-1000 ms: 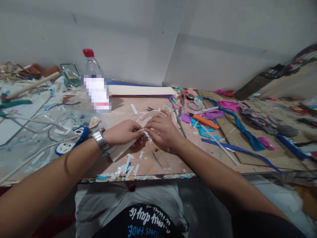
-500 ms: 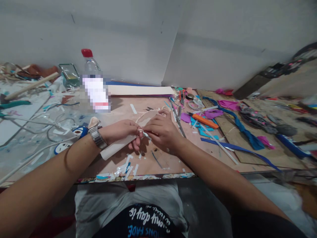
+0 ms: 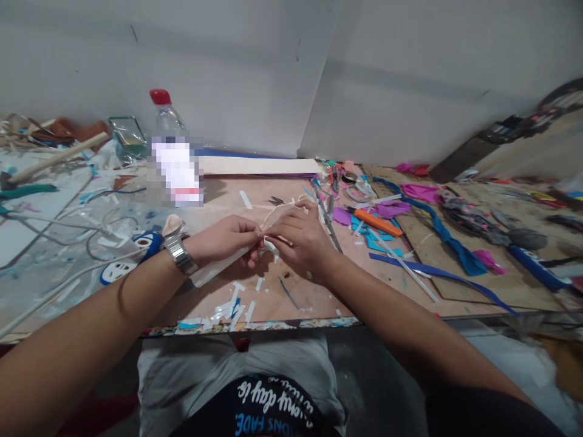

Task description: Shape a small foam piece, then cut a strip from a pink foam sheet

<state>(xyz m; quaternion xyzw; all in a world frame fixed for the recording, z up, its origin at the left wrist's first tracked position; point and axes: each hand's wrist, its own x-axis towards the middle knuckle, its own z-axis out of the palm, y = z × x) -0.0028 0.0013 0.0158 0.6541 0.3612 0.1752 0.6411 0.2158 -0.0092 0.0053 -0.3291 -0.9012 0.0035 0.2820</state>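
Note:
My left hand (image 3: pixel 239 238), with a metal watch (image 3: pixel 180 252) on its wrist, is closed in a pinch on a long piece of white paper (image 3: pixel 210 272). Part of that paper passes under the hand, and its lower end sticks out beside the wrist. My right hand (image 3: pixel 296 238) meets the left at the fingertips, fingers bent over the paper's other end, which shows above the knuckles. A small whitish twisted bit shows just below where the fingertips meet. The fingers hide exactly how the paper is folded there.
A clear bottle with a red cap (image 3: pixel 160 97) stands at the back. An orange cutter (image 3: pixel 377 222) lies on coloured scraps to the right, near a blue strip (image 3: pixel 444 279). White paper snippets (image 3: pixel 228 303) litter the front edge. At left are cables and a power strip (image 3: pixel 119 271).
Both hands stay together with small finger movements. The left fingers have curled in slightly, and the paper's lower end has shifted a little up and to the right.

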